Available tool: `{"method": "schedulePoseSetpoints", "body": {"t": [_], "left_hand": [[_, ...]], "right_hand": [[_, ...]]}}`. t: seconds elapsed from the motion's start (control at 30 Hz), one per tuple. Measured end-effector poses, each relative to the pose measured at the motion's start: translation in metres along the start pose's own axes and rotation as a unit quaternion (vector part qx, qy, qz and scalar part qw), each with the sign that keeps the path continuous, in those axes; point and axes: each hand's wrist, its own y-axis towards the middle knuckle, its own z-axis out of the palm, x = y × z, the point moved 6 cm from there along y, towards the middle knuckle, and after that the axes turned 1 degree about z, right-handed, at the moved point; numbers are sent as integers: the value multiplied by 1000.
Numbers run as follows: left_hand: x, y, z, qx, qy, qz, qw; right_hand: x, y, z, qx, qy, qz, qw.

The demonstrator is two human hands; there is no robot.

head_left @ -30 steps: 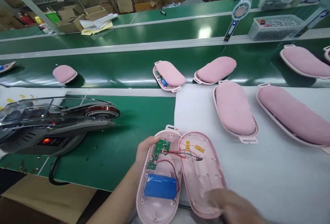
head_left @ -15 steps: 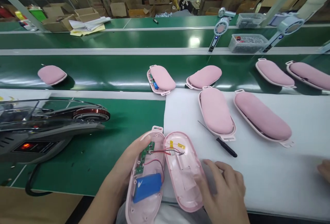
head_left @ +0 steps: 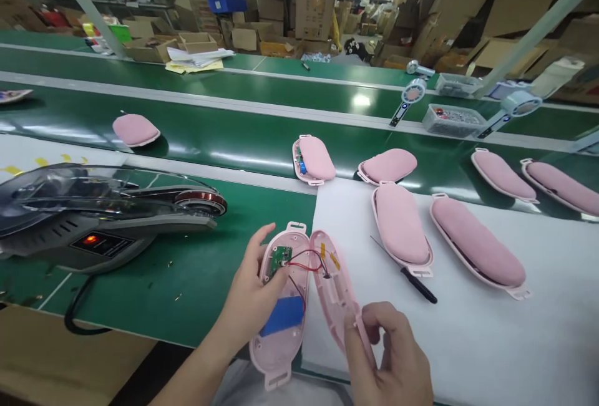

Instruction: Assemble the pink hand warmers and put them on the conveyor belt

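An opened pink casing lies near the front edge of the bench. Its left shell half [head_left: 281,351] holds a green circuit board [head_left: 279,257] and a blue battery pack [head_left: 283,315]. My left hand [head_left: 256,287] grips this half at its left side, the thumb over the board near the wires and the index finger raised. My right hand [head_left: 390,350] pinches the lower edge of the other shell half [head_left: 330,297], which is tilted up. Red and dark wires [head_left: 306,259] link the two halves. Yellow tape [head_left: 334,261] sticks inside the right one.
Right of the hands, a black-handled screwdriver [head_left: 418,284] lies on a white sheet [head_left: 477,343] beside closed pink casings [head_left: 403,225]. A grey machine with a clear cover [head_left: 116,219] stands at left. Beyond runs a green conveyor [head_left: 224,138] carrying more casings.
My right hand has closed on the right shell half and tilted it up. My left thumb has moved down over the board and wires. The view has lifted and turned left.
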Motion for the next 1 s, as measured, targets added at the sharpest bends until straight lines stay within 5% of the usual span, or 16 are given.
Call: {"method": "schedulePoseSetpoints", "body": {"t": [0.13,0.3,0.5,0.9,1.0], "left_hand": [[-3,-5,-6,-23,-60,51,997],[6,-13,1,43,-46,64,996],[1,-14,8,113,100,82,985],[-17,-14,5,174,186,165,953],[-14,-13,4,158,212,153,952]], "right_hand": [[-2,-6,22,64,118,39,990],[-12,-17,43,138,194,127,963],[-21,-12,45,175,219,169,945],[-24,1,47,243,333,191,891],[-29,0,43,214,327,182,902]]}}
